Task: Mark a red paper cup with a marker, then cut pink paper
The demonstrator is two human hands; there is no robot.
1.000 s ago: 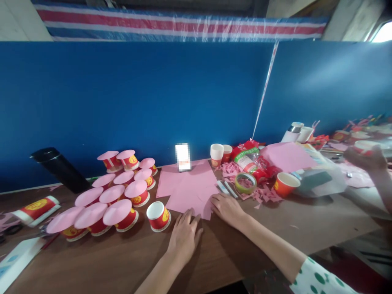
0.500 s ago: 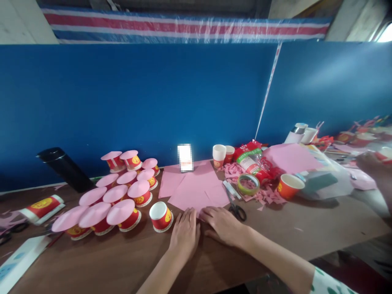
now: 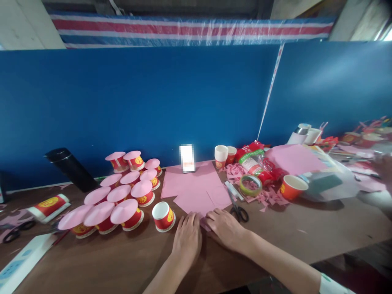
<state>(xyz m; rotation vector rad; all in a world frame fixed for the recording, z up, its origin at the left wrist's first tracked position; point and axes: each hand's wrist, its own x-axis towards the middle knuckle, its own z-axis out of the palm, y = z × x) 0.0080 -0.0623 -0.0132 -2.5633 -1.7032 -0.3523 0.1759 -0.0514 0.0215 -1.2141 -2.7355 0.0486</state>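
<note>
A pink paper sheet (image 3: 199, 202) lies on the table in front of me, over a larger pink sheet (image 3: 177, 181). My left hand (image 3: 188, 234) rests on its near edge, fingers together and bent down onto the paper. My right hand (image 3: 225, 228) holds the same edge from the other side, its fingers curled over it; the thumbs are mostly hidden. A bit of the paper shows between the hands. Left of my left hand stands a red paper cup (image 3: 163, 217), upright with its white inside showing. Black-handled scissors (image 3: 239, 212) lie just beyond my right hand.
On the left stand several red cups topped with pink paper discs (image 3: 124, 210), near a black flask (image 3: 72, 169). To the right are green tape (image 3: 250, 185), pink scraps (image 3: 274, 197), a red packet (image 3: 252, 161) and an orange cup (image 3: 293, 188). Another person's hand (image 3: 382, 165) shows far right.
The pink sheet has come nearer to me, and its near part now shows between my hands. My fingers have bent more over the paper. The view has shifted slightly.
</note>
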